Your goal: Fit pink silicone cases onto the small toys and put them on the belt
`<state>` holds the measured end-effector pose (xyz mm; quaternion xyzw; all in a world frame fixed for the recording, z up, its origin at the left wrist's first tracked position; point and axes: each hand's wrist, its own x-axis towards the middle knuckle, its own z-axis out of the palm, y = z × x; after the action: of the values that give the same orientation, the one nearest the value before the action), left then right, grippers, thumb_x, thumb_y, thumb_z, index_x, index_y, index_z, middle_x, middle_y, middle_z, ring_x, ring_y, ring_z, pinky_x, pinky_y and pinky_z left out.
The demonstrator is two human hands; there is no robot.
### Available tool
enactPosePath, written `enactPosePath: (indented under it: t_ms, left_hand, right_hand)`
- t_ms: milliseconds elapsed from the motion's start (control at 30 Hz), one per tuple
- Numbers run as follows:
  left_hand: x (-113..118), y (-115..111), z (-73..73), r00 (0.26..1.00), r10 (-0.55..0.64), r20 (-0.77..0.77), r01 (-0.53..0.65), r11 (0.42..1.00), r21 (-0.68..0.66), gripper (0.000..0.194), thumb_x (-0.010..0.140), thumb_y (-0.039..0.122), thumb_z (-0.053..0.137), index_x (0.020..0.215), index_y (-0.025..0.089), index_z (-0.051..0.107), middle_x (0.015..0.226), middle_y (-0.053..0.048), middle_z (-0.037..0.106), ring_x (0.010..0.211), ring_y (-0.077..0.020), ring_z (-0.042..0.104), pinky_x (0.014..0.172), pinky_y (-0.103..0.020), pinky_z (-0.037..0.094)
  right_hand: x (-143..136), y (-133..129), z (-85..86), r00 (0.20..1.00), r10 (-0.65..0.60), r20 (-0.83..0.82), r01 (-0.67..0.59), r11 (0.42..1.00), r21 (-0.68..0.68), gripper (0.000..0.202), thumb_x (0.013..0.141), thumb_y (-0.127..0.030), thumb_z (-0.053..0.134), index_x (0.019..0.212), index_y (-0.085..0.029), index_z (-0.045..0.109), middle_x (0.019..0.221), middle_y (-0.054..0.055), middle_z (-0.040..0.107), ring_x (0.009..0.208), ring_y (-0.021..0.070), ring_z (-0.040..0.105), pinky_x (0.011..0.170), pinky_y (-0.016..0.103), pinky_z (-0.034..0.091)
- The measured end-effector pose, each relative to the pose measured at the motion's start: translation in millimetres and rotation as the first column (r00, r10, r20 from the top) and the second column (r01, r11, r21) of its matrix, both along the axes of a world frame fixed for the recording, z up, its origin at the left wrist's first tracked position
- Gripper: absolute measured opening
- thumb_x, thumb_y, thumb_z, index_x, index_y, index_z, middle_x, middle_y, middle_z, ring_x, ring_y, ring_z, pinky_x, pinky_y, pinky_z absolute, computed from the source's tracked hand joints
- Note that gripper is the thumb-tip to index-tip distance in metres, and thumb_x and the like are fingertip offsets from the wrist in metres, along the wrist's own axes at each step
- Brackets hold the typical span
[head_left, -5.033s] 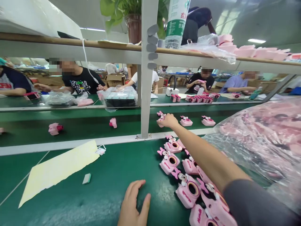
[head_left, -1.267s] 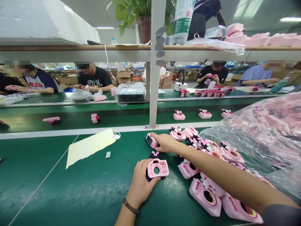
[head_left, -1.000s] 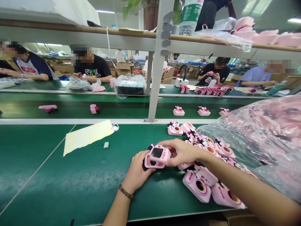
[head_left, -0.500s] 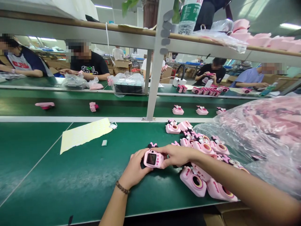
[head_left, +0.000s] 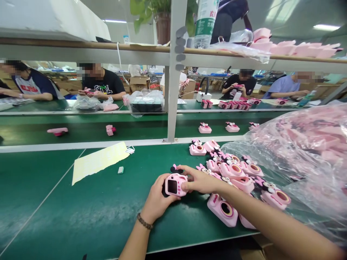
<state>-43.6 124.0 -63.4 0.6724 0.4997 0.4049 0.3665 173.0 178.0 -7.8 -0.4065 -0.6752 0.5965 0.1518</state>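
A pink toy camera (head_left: 173,186) with a small dark screen and pink buttons is held just above the green bench, its back towards me. Black ears and a pink bow stick up from its top. My left hand (head_left: 158,196) grips its left side, with the thumb along the bottom edge. On the opposite side, my right hand (head_left: 199,180) holds the upper right part, thumb on the front by the buttons. Close to my right forearm lies a heap of similar pink toy cameras (head_left: 234,169), partly hidden by the arm.
A large clear bag of pink parts (head_left: 306,144) bulges at the right. On the bench (head_left: 67,216) lie a yellow paper sheet (head_left: 100,162) and a small pale block (head_left: 120,170). More cameras sit on the belt behind the metal post (head_left: 172,90). Several co-workers sit beyond.
My right thumb has shifted onto the camera's buttons, and a gap now shows along its top edge. My head view has tilted up slightly. Both hands still hold the toy camera.
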Motion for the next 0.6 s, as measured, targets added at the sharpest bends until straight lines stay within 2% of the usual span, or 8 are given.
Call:
enactPosePath:
  t_ms: [67,133,267,333,400,500,600]
  left_hand:
    - [1,1,-3.8,0.998,-0.018,0.062,0.016,1.0,0.027,0.071,0.067,0.038,0.084,0.128,0.027,0.047,0.13,-0.006,0.054,0.119,-0.0248,0.054,0.103,-0.042,0.043]
    - [2,2,-6.9,0.994,-0.01,0.106,0.004,0.998,0.055,0.077,0.067,0.043,0.083,0.131,0.027,0.045,0.137,-0.008,0.049,0.126,-0.0269,0.05,0.109,-0.044,0.039]
    - [9,2,-8.6,0.989,0.1,0.113,-0.108,0.992,0.067,0.063,0.074,0.044,0.077,0.126,0.025,0.047,0.127,-0.008,0.052,0.118,-0.0253,0.054,0.105,-0.045,0.043]
    - [14,0,-8.4,0.982,0.177,0.06,-0.182,0.978,0.099,0.064,0.071,0.042,0.079,0.124,0.024,0.047,0.125,-0.008,0.051,0.116,-0.0255,0.054,0.103,-0.046,0.044]
    - [19,-2,-9.1,0.973,0.232,-0.008,-0.228,0.961,0.157,0.066,0.07,0.04,0.08,0.124,0.023,0.045,0.125,-0.008,0.05,0.117,-0.0262,0.052,0.104,-0.048,0.044]
    - [22,-2,-11.6,0.957,0.279,-0.085,-0.253,0.939,0.231,0.068,0.069,0.037,0.08,0.124,0.023,0.043,0.124,-0.009,0.049,0.118,-0.0275,0.05,0.103,-0.051,0.043]
    - [23,0,-13.1,0.943,0.306,-0.13,-0.264,0.927,0.267,0.067,0.069,0.036,0.081,0.123,0.022,0.043,0.123,-0.01,0.049,0.118,-0.0287,0.05,0.102,-0.052,0.044]
  right_hand:
    - [-6,-6,-3.8,0.988,-0.078,-0.134,0.068,0.995,-0.075,0.078,0.075,-0.041,0.077,0.141,-0.024,0.039,0.115,0.007,0.058,0.084,0.0173,0.062,0.075,0.032,0.052]
    - [-13,-9,-9.1,0.971,-0.155,-0.182,0.146,0.987,-0.066,0.066,0.074,-0.036,0.077,0.13,-0.023,0.045,0.106,0.004,0.059,0.083,0.016,0.06,0.075,0.031,0.051]
    - [-19,-9,-21.0,0.954,-0.245,-0.172,0.258,0.964,0.061,0.032,0.074,-0.032,0.074,0.099,-0.02,0.057,0.086,-0.001,0.06,0.078,0.0154,0.056,0.071,0.028,0.046]
    - [-19,-8,-26.9,0.946,-0.266,-0.183,0.281,0.958,0.06,0.029,0.071,-0.03,0.076,0.091,-0.02,0.057,0.083,-0.002,0.061,0.077,0.0155,0.056,0.07,0.027,0.045]
    - [-19,-9,-33.0,0.935,-0.282,-0.217,0.289,0.957,0.003,0.029,0.069,-0.027,0.076,0.089,-0.021,0.056,0.08,-0.003,0.061,0.076,0.0155,0.057,0.069,0.026,0.045]
    - [-21,-11,-41.5,0.901,-0.321,-0.291,0.313,0.947,-0.075,0.029,0.068,-0.023,0.075,0.088,-0.02,0.054,0.078,-0.003,0.062,0.075,0.0149,0.059,0.067,0.026,0.045]
    - [-23,-11,-46.5,0.876,-0.354,-0.328,0.341,0.935,-0.098,0.029,0.068,-0.024,0.075,0.087,-0.019,0.054,0.078,-0.003,0.063,0.074,0.0149,0.06,0.067,0.026,0.045]
